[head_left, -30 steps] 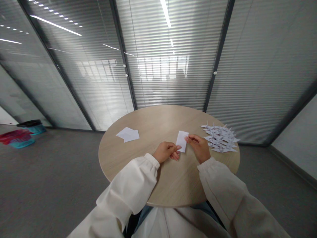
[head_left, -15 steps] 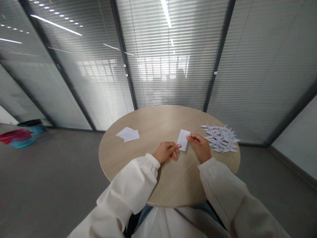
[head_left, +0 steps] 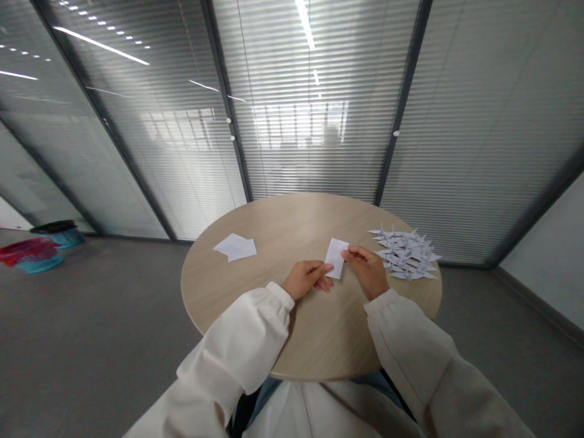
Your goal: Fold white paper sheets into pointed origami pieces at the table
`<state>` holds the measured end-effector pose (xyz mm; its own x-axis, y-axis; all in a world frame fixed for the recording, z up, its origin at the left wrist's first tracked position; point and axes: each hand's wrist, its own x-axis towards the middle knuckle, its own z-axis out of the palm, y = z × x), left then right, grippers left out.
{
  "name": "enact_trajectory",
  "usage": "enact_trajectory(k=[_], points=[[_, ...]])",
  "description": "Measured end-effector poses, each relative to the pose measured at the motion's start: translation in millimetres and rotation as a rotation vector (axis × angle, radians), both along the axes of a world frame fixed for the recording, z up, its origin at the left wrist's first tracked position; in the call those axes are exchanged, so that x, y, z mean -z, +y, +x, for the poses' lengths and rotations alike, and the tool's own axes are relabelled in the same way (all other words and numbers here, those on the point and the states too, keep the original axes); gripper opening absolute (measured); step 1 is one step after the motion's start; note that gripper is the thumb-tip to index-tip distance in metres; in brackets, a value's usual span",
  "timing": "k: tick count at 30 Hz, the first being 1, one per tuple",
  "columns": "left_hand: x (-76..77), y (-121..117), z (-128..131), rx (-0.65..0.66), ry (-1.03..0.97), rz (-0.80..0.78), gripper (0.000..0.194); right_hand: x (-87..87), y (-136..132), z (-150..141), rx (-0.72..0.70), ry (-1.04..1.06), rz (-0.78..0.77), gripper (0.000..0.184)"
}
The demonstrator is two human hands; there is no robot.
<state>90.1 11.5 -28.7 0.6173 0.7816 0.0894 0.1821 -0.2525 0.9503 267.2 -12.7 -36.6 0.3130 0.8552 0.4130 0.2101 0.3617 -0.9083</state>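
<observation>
A small white rectangular paper slip [head_left: 336, 258] is held between the two hands, slightly tilted, over the middle of the counter. Whether it touches the counter's surface cannot be told. Its right edge is pinched by the right hand [head_left: 366, 272], with the thumb and curled fingers closed on the paper. Its lower left edge is held by the left hand [head_left: 305, 280], which is partly closed, with the fingers curled and the fingertips [head_left: 326, 268] against the paper. The wrists are covered by gathered cuffs of cream sleeves [head_left: 239, 344].

The hands are positioned over a round light-wood counter [head_left: 292, 225]. A pile of folded white paper cranes [head_left: 405, 255] is laid out just beyond the right hand, near the counter's right edge. Two overlapping loose white paper sheets [head_left: 235, 247] are placed well to the left of the slip. Behind the counter, glass partitions with slatted blinds [head_left: 310, 152] are seen. Far to the left, a teal basket [head_left: 40, 263] with red cloth [head_left: 27, 251] is placed on the grey floor [head_left: 100, 322], beside a black-lidded bin [head_left: 59, 231].
</observation>
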Motion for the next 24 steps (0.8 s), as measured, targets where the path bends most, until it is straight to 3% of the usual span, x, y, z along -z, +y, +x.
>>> enact_trajectory(k=[19, 24], points=[[-4.6, -3.6, 0.3, -0.021, -0.041, -0.03, 0.052, -1.1, -1.4, -1.7, -0.05, 0.011, -0.009, 0.029], [-5.5, -0.8, -0.1, -0.063, -0.017, 0.048, 0.051, -5.0, -4.5, -4.9, -0.102, 0.0, -0.029, 0.027]])
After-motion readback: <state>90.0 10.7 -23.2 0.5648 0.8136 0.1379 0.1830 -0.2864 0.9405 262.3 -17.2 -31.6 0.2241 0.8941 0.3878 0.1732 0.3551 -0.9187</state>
